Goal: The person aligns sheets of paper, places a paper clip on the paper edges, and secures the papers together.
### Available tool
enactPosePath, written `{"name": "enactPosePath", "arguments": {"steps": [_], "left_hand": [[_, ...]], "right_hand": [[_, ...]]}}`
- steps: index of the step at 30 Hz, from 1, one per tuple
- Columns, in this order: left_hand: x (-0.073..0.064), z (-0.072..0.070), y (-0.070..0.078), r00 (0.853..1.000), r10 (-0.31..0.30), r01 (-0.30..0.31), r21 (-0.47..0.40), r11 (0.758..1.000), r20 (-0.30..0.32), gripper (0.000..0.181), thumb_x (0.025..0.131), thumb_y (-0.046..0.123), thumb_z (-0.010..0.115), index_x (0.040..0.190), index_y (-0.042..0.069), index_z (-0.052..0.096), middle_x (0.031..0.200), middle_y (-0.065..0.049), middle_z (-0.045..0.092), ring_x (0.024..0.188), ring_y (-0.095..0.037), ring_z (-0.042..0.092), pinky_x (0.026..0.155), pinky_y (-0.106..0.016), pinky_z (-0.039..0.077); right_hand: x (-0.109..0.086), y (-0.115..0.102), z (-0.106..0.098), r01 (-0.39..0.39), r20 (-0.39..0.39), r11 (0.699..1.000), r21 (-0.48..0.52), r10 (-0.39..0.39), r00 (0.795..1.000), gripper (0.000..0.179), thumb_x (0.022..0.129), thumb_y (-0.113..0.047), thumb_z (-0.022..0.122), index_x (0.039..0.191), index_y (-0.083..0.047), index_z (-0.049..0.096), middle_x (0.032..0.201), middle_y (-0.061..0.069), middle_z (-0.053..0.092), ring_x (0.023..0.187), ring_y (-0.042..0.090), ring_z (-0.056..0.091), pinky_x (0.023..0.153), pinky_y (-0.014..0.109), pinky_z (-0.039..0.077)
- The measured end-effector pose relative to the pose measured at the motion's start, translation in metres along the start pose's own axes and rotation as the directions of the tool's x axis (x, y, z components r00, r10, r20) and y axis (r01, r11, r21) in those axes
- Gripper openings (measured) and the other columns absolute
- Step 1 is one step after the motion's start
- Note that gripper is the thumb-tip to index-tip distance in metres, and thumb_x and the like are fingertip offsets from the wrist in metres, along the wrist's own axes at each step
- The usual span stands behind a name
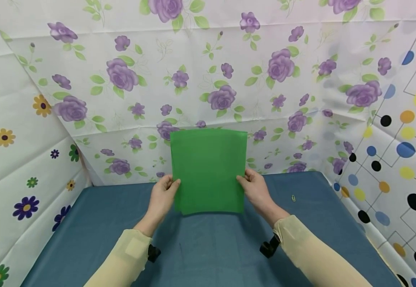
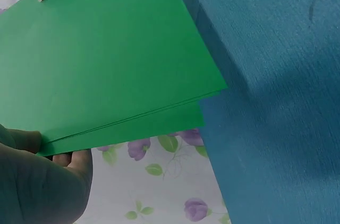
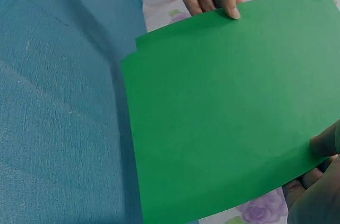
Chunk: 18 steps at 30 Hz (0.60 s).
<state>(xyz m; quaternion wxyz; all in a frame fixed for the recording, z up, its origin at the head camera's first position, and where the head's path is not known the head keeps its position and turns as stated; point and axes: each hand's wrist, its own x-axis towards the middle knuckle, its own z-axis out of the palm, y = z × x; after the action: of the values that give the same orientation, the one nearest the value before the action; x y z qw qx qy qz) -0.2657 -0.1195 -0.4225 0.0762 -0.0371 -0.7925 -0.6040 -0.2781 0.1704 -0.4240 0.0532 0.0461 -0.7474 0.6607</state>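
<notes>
Two grips noted: the left hand [image 1: 162, 194] and right hand [image 1: 257, 190] each pinch opposite edges of the green sheets [image 1: 209, 167], probably so the unevenly stacked layers cannot slip apart. I observe them raised over the table [image 1: 96, 227], paper clip [image 1: 293, 198] lying rightward.

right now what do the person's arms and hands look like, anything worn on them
Both the left hand and right hand are bare, with no gloves or rings showing. The left sleeve and right sleeve are plain pale yellow and reach toward the wrists. A small black device shows at the left cuff and another at the right; no cables are visible.
</notes>
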Motion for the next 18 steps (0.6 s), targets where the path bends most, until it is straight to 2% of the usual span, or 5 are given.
{"name": "enactPosePath", "arguments": {"steps": [5, 7, 11, 14, 18], "left_hand": [[0.000, 0.003, -0.001, 1.000, 0.012, -0.013, -0.024, 1.000, -0.023, 0.018, 0.109, 0.020, 0.055, 0.114, 0.006, 0.066, 0.069, -0.004, 0.040, 0.057, -0.018, 0.031, 0.056, -0.029, 0.033], [0.001, 0.005, -0.002, 0.999, 0.014, -0.015, -0.036, 0.999, -0.030, 0.018, 0.109, 0.019, 0.054, 0.114, 0.007, 0.066, 0.070, -0.007, 0.043, 0.059, -0.018, 0.033, 0.058, -0.029, 0.035], [0.002, 0.008, -0.004, 0.999, 0.031, -0.034, -0.062, 0.998, -0.044, 0.018, 0.109, 0.019, 0.055, 0.099, 0.005, 0.059, 0.070, -0.008, 0.040, 0.058, -0.018, 0.032, 0.057, -0.028, 0.033], [0.004, 0.009, -0.007, 0.998, 0.045, -0.048, -0.068, 0.997, -0.054, 0.027, 0.109, 0.020, 0.055, 0.087, 0.005, 0.048, 0.068, -0.004, 0.032, 0.056, -0.018, 0.029, 0.055, -0.028, 0.030], [0.005, 0.010, -0.012, 0.997, 0.049, -0.052, -0.067, 0.996, -0.053, 0.031, 0.109, 0.021, 0.054, 0.085, 0.006, 0.042, 0.069, -0.004, 0.031, 0.055, -0.017, 0.028, 0.055, -0.028, 0.029]], "right_hand": [[0.000, 0.000, 0.004, 0.023, -0.032, 1.000, -0.014, -0.024, 0.999, 0.030, 0.106, -0.008, 0.056, 0.134, 0.001, 0.064, 0.112, 0.022, 0.071, 0.101, 0.035, 0.070, 0.089, 0.048, 0.058], [0.000, 0.000, 0.005, 0.025, -0.038, 1.000, -0.013, -0.026, 0.999, 0.030, 0.106, -0.008, 0.056, 0.134, -0.001, 0.065, 0.109, 0.021, 0.071, 0.099, 0.034, 0.070, 0.087, 0.048, 0.059], [0.001, 0.002, 0.007, 0.033, -0.042, 0.999, -0.007, -0.033, 0.999, 0.029, 0.106, -0.008, 0.056, 0.134, -0.002, 0.066, 0.107, 0.020, 0.071, 0.098, 0.034, 0.070, 0.086, 0.050, 0.059], [0.002, 0.004, 0.009, 0.035, -0.049, 0.999, -0.011, -0.036, 0.998, 0.030, 0.106, -0.008, 0.057, 0.134, -0.003, 0.066, 0.105, 0.020, 0.071, 0.098, 0.035, 0.070, 0.086, 0.051, 0.058], [0.002, 0.005, 0.009, 0.033, -0.056, 0.999, -0.022, -0.034, 0.998, 0.030, 0.106, -0.008, 0.057, 0.134, -0.003, 0.065, 0.103, 0.021, 0.071, 0.098, 0.035, 0.070, 0.087, 0.051, 0.058]]}}
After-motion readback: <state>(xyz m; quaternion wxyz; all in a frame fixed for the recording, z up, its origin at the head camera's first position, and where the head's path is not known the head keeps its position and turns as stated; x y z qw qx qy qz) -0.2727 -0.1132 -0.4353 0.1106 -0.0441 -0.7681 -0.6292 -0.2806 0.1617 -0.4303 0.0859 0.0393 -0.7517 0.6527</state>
